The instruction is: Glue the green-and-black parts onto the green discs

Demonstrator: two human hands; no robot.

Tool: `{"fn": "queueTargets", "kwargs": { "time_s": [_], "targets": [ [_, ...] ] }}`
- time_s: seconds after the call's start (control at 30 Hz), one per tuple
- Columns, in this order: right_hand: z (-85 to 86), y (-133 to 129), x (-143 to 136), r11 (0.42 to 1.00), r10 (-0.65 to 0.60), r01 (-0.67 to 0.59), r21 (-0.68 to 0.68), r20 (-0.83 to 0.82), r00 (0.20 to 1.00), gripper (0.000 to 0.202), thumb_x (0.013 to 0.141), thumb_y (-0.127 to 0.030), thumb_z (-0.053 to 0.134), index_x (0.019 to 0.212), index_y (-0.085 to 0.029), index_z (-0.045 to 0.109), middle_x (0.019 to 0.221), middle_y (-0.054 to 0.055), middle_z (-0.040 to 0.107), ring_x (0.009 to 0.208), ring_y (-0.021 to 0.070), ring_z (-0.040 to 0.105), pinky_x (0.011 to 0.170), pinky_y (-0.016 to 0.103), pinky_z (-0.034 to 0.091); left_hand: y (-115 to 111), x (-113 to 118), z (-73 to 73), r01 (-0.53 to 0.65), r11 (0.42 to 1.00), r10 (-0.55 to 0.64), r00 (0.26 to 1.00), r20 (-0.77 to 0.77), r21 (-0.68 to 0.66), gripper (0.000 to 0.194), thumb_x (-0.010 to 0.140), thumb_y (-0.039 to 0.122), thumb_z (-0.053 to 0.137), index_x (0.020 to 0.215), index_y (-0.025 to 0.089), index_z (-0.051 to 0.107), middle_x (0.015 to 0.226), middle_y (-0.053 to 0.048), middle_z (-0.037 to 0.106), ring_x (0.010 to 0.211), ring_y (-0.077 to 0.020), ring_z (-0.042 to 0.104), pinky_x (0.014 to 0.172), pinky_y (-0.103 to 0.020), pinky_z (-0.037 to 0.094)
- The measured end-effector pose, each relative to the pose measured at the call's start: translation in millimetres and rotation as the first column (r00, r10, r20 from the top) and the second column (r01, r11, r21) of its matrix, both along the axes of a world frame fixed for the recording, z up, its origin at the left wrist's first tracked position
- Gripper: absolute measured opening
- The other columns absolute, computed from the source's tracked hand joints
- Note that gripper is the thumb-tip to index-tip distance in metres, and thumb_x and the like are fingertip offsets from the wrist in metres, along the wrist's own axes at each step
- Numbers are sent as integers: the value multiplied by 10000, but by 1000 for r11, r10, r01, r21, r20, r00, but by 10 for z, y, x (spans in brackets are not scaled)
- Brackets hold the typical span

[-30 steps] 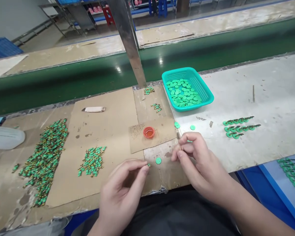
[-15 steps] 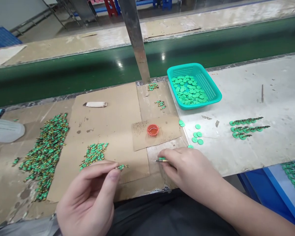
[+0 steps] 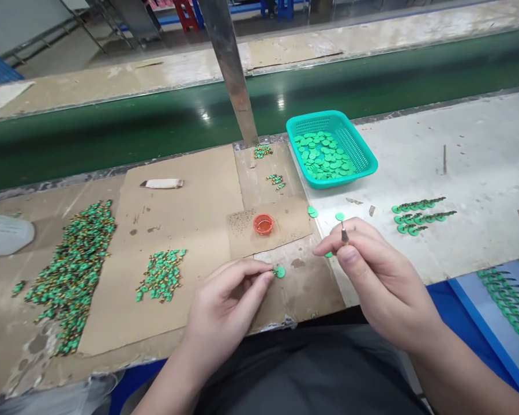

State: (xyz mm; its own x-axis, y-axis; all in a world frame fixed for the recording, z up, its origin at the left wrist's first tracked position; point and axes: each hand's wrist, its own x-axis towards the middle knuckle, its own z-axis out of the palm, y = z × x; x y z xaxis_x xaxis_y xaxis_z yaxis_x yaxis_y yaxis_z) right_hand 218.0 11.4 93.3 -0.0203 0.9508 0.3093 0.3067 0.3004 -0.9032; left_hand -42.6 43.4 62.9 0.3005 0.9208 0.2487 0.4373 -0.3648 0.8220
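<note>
Beyond right fingers (image 3: 350, 255) pinching tool (image 3: 345, 235) | rows (image 3: 415, 206) resting assembled | discs (image 3: 312, 212) lying loose | left fingers (image 3: 266, 278) pinching small piece (image 3: 275, 271)

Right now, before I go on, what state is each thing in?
Left hand: pinched on a small beaded piece.
Green disc: at those fingertips; lifted or resting, cannot tell.
Right hand: closed on a thin tool, tip up.
Red cup: open, liquid inside.
Teal basket: open, part-filled with discs.
Wrapped blade: lying down.
</note>
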Motion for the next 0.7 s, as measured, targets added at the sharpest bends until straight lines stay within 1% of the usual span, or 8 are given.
{"fn": "queueTargets", "kwargs": {
  "time_s": [0.13, 0.2, 0.3, 0.37, 0.43, 0.53, 0.7],
  "targets": [
    [-73, -10, 22, 997, 71, -68, 38, -74, 995, 181, 1191, -235, 632, 1207, -284, 806, 1114, 19, 773, 1097, 170, 723, 978, 303, 592, 8, 31, -49, 5, 1000, -5, 1000, -29, 14, 109, 1062, 261, 790, 1086, 341, 860, 1048, 42, 874, 925, -125, 826, 794, -198, 647],
    [-143, -33, -15, 995, 100, -100, 10, -189, 977, 196, 1208, -262, 613, 1220, -292, 806, 1125, 19, 803, 1095, 178, 757, 992, 330, 614, 0, 38, -53, -3, 1000, 4, 999, -47, 20, 97, 1059, 268, 796, 1080, 338, 860, 1032, 42, 873, 897, -125, 821, 770, -202, 641],
    [-253, -59, -104, 991, 92, -124, -45, -431, 898, 223, 1235, -329, 569, 1234, -298, 790, 1066, 13, 807, 1032, 189, 794, 997, 383, 650, -2, 55, -51, -32, 999, 33, 996, -79, 22, 77, 1056, 283, 799, 1058, 336, 855, 1021, 51, 874, 839, -117, 808, 704, -196, 617],
    [-306, -64, -156, 989, 87, -134, -57, -507, 857, 220, 1235, -352, 572, 1221, -291, 782, 1038, 10, 799, 1016, 196, 800, 1002, 405, 659, 1, 71, -46, -46, 999, 48, 994, -95, 19, 70, 1055, 289, 800, 1047, 333, 853, 1015, 54, 874, 810, -113, 800, 668, -196, 603],
    [-330, -65, -181, 990, 84, -130, -56, -506, 858, 216, 1233, -350, 579, 1202, -283, 782, 1036, 12, 798, 1023, 199, 800, 999, 405, 660, 3, 86, -39, -54, 998, 55, 993, -105, 15, 69, 1055, 289, 798, 1038, 328, 852, 1005, 55, 874, 793, -113, 794, 651, -200, 595],
    [-330, -62, -164, 994, 61, -96, -55, -458, 887, 219, 1232, -340, 580, 1182, -276, 784, 1025, 10, 796, 1010, 189, 794, 984, 387, 658, 2, 103, -31, -53, 999, 54, 991, -122, 13, 65, 1055, 290, 800, 1034, 326, 851, 1009, 53, 874, 799, -116, 794, 638, -207, 586],
    [-302, -51, -80, 998, 23, -44, -49, -371, 928, 208, 1234, -316, 578, 1164, -279, 770, 1026, -6, 804, 988, 158, 784, 932, 320, 637, -3, 109, -40, -47, 999, 50, 989, -139, 25, 65, 1060, 295, 797, 1036, 319, 851, 1013, 44, 872, 814, -122, 798, 641, -220, 585]
  ]
}}
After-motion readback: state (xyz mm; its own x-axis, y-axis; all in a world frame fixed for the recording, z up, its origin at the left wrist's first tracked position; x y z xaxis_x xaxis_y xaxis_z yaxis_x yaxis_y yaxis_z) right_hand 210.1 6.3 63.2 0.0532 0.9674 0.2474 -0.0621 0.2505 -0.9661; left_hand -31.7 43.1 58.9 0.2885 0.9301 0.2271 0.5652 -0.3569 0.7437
